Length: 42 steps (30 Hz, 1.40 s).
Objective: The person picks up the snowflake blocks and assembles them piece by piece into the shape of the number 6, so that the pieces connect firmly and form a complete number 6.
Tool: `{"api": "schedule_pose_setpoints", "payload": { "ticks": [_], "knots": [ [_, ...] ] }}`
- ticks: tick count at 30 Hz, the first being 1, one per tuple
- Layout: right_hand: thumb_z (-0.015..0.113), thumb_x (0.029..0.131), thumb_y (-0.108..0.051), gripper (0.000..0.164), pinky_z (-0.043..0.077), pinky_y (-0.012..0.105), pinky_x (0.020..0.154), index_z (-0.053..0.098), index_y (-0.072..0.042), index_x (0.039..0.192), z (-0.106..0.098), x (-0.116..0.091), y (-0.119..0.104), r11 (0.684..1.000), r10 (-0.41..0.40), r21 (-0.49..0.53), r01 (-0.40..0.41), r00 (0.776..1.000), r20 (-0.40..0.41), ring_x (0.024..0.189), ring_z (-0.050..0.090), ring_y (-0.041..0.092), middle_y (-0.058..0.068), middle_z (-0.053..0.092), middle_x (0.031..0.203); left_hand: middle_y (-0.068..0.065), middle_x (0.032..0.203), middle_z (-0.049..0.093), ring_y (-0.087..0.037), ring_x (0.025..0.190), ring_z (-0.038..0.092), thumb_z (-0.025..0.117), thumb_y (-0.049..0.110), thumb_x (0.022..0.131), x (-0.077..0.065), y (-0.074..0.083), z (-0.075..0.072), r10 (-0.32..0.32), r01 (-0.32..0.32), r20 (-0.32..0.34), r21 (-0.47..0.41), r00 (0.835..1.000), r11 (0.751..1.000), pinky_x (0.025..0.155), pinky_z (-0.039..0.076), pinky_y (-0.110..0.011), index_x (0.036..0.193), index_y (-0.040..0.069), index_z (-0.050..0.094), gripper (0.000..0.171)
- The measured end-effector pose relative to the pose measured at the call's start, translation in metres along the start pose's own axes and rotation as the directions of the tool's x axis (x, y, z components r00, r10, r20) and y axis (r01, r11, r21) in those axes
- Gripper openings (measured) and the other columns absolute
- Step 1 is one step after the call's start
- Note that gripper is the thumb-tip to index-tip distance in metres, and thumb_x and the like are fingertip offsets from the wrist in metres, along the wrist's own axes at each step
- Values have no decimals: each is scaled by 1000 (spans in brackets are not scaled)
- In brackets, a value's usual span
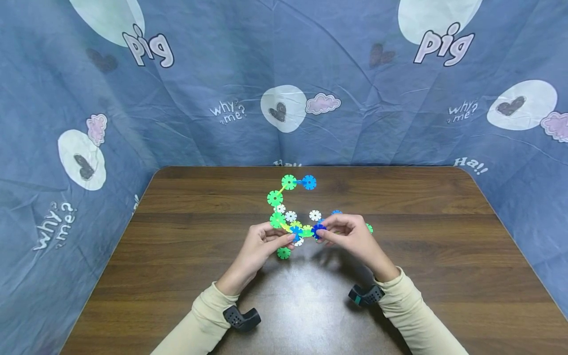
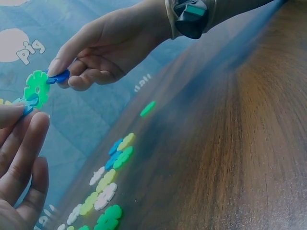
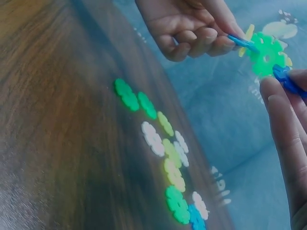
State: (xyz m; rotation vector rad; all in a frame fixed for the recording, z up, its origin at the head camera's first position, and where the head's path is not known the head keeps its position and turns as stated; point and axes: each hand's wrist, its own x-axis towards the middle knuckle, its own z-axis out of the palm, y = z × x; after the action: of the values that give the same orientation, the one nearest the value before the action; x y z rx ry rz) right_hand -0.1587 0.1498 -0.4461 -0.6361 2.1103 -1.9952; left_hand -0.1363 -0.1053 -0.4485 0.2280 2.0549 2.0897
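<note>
Dark-blue disc [image 1: 318,231] pinched in right hand [image 1: 352,231], light-blue disc [image 1: 296,232] pinched in left hand [image 1: 261,242], green disc [image 2: 33,83] between them above table [image 1: 177,222], clearest in my wrist views, chain's [image 1: 271,201] curve only in my head view

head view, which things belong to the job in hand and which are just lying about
In the job:
left hand, pinching the light blue disc
right hand, pinching the dark blue disc
joined chain of discs reaching up from the hands

Lying about on the table, though perhaps spare pieces:
loose green disc
loose white disc
</note>
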Motion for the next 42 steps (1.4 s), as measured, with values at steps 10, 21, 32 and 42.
{"api": "schedule_pose_setpoints", "payload": {
  "ticks": [10,21,32,42],
  "knots": [
    [71,93,5,16,65,46,70,65,19,98,1,-2,-1,997,1,75,-4,999,40,75,79,22,30,75,88,-32,100,74,-9,74,75,72,2,94,0,-1,-1,0,0,41,19,999,1000,84,64,-47,110,-14,67,23],
    [70,92,7,8,64,48,67,67,14,93,4,-1,1,1000,-10,28,8,998,66,70,78,21,29,74,81,-32,103,75,-14,77,77,73,7,95,-1,-2,-4,2,-5,78,42,997,999,87,63,-48,112,-10,68,24],
    [69,92,7,9,65,42,65,66,15,90,11,-2,0,999,-2,35,0,999,37,69,78,21,39,70,82,-31,100,75,-17,77,78,74,7,95,0,-5,-3,-5,4,58,25,998,1000,86,63,-49,109,-11,69,24],
    [74,94,-3,14,65,48,71,73,9,101,6,-1,-3,998,67,14,-68,997,31,80,79,20,23,78,90,-36,95,72,-12,77,76,74,7,95,2,-3,-2,44,-44,-3,11,999,999,83,64,-35,106,-12,68,23]
  ]
}}
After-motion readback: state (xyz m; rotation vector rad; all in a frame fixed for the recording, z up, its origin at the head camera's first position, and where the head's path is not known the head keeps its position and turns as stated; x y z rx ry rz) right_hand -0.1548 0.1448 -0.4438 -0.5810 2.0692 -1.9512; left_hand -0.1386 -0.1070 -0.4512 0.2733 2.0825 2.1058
